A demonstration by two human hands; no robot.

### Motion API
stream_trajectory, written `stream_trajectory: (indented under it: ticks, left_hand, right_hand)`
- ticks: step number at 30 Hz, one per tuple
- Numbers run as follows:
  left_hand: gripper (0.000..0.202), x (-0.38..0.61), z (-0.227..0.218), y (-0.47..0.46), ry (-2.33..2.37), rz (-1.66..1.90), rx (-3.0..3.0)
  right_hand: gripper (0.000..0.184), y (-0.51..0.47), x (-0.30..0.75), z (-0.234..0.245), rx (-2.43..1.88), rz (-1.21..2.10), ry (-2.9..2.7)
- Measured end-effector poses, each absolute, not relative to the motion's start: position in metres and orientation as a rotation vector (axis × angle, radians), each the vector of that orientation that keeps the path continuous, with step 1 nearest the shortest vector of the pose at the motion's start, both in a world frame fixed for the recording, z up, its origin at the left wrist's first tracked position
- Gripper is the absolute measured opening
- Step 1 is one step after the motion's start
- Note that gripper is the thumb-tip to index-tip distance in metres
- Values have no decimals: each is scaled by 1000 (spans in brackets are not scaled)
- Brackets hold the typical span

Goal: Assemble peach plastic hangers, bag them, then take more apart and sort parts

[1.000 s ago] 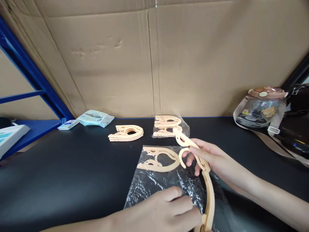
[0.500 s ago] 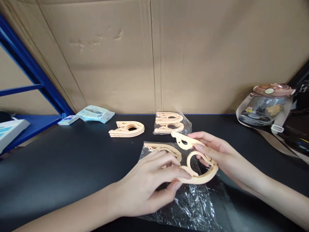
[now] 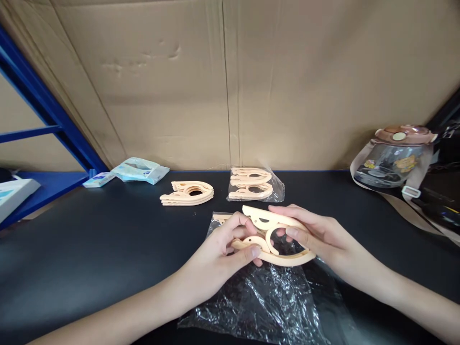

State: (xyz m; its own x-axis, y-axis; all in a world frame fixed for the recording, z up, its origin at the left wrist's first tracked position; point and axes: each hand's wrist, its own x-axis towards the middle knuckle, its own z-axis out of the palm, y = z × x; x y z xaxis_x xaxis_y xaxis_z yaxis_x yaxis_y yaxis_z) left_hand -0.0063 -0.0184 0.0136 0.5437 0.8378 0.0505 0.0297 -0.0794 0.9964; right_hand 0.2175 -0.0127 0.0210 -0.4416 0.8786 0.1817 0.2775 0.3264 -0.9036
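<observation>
1. Our hanger [image 3: 273,219] has folded flatter since a moment ago and is nearly closed.
2. Our left hand [image 3: 215,258] pinches its left end; our right hand [image 3: 323,237] grips the other.
3. We hold it just above the clear bag [image 3: 266,302].

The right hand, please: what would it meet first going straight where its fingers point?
Likely the left hand, which grips the other end of the same peach hanger; depth is unclear.
</observation>
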Motion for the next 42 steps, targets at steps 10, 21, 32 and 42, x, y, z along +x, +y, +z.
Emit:
stream_trajectory:
  ticks: [10, 21, 32, 42]
  left_hand:
    - [22, -5, 15, -18, 822, 797, 1412]
    - [12, -6, 16, -21, 817, 833, 1699]
    - [31, -52, 20, 33, 910, 448, 2730]
    - [29, -53, 20, 33, 948, 387, 2635]
  right_hand:
    - [77, -19, 213, 12, -1069, 39, -2427]
    - [82, -26, 213, 17, -1088, -15, -2395]
    - [69, 12, 306, 42, -1266, -172, -2554]
    - [100, -6, 318, 22, -1353, -20, -2663]
